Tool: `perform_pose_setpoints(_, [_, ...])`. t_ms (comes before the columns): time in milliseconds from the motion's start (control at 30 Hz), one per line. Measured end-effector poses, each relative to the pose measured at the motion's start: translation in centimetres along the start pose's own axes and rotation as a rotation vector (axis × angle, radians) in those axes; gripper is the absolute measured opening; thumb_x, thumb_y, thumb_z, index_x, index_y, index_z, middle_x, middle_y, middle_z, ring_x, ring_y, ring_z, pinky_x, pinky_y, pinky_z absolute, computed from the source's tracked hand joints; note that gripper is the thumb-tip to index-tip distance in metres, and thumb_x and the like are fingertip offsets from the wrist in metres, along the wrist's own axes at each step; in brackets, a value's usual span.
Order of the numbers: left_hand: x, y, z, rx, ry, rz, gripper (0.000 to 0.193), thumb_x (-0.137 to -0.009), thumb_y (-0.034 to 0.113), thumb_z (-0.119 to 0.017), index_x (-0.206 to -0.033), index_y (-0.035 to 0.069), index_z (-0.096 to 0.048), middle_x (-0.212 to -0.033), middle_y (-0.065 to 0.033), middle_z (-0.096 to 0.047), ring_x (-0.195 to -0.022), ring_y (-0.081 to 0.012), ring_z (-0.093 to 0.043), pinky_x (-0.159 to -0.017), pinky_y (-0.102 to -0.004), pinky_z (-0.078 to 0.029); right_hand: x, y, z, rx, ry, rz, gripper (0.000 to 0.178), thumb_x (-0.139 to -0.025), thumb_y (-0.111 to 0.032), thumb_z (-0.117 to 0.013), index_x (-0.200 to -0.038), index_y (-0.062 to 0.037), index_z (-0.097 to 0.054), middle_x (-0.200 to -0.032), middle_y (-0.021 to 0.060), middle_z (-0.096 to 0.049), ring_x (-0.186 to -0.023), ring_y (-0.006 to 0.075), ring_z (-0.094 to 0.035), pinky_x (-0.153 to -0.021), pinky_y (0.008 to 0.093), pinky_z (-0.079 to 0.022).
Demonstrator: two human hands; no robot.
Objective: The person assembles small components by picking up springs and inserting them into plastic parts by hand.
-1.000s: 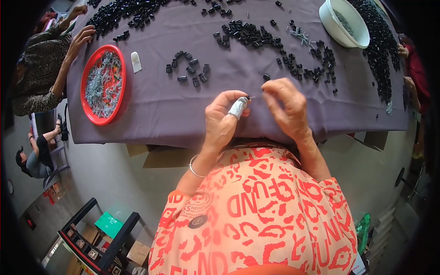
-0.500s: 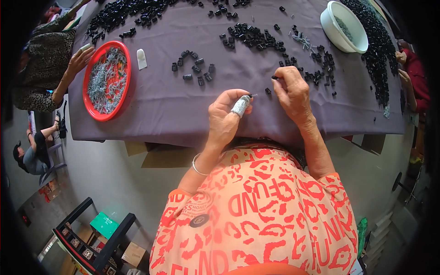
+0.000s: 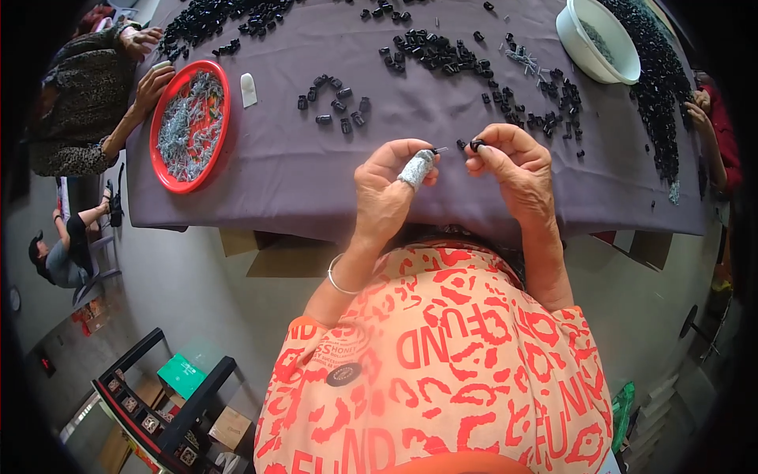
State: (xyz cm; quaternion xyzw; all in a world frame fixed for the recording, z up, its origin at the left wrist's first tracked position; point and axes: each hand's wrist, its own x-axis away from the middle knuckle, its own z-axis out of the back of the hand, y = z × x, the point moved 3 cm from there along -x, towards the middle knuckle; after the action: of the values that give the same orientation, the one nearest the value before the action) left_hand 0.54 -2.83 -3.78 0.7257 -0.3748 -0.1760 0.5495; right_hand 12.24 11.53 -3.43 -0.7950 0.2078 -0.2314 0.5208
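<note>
Thumb and fingers of my left hand [image 3: 387, 183] pinch a small black plastic piece with a thin metal spring [image 3: 441, 149] poking out to the right. A silvery wrap [image 3: 416, 168] covers the thumb of that hand. Close by on the right, my right hand [image 3: 517, 170] grips another small black plastic piece [image 3: 476, 145] between thumb and forefinger. A short gap separates this piece from the spring's tip. Beyond my left hand, a loose cluster of black barrel-shaped pieces [image 3: 339, 105] lies on the purple-grey cloth [image 3: 276, 158].
On the left stands a red tray [image 3: 226, 134] of springs, beside a white finger-shaped piece [image 3: 249, 90]. More black parts [image 3: 442, 54] lie ahead. A white bowl [image 3: 564, 39] of springs sits far right, near a long black heap [image 3: 659, 110]. A co-worker's hand [image 3: 154, 85] touches the tray.
My right hand has turned and lifted its black piece toward the spring in my left hand, which has stayed nearly in place. The co-worker's second hand now shows at upper left.
</note>
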Motion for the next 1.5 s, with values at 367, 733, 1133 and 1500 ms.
perform_pose_setpoints(367, [1.5,0.7,-1.7,-0.04,-0.006,-0.001,0.015,-0.086,0.0,-0.062,-0.101,-0.003,-0.063,-0.089,-0.0049,-0.067,-0.076,-0.0093,-0.062,-0.07,-0.0222,-0.051,2.1,-0.4,-1.4,0.078,0.003,0.131,0.016,-0.085,0.004,-0.063,-0.101,0.0026,-0.062,-0.093,0.0062,-0.065,-0.079,0.0114,-0.064,-0.071,0.0226,-0.053])
perform_pose_setpoints(733, [2.1,0.7,-1.9,-0.132,-0.021,-0.011,0.016,-0.087,-0.001,-0.061,-0.103,-0.004,-0.063,-0.09,-0.0054,-0.068,-0.078,-0.0087,-0.062,-0.071,-0.0214,-0.051,2.5,-0.2,-1.3,0.216,-0.042,0.149,0.016,-0.085,0.009,-0.06,-0.1,0.0033,-0.062,-0.095,0.0062,-0.064,-0.082,0.0117,-0.064,-0.076,0.0231,-0.054])
perform_pose_setpoints(1133, [2.8,0.8,-1.9,-0.283,0.051,-0.017,0.019,-0.085,-0.01,-0.054,-0.101,-0.004,-0.062,-0.086,-0.0059,-0.066,-0.076,-0.0082,-0.061,-0.069,-0.0199,-0.051,2.5,0.6,-1.5,0.309,-0.102,0.186,0.015,-0.084,0.011,-0.06,-0.097,0.0037,-0.064,-0.095,0.0079,-0.064,-0.087,0.0134,-0.064,-0.078,0.0253,-0.056])
perform_pose_setpoints(1500, [2.4,-0.2,-1.5,-0.166,0.035,-0.043,0.018,-0.086,-0.009,-0.055,-0.101,-0.003,-0.063,-0.091,-0.0071,-0.067,-0.076,-0.0089,-0.062,-0.07,-0.0204,-0.051,2.2,0.2,-2.7,0.593,-0.033,0.494,0.021,-0.075,0.013,-0.065,-0.093,0.0009,-0.063,-0.088,0.0097,-0.066,-0.083,0.0174,-0.064,-0.073,0.0275,-0.051])
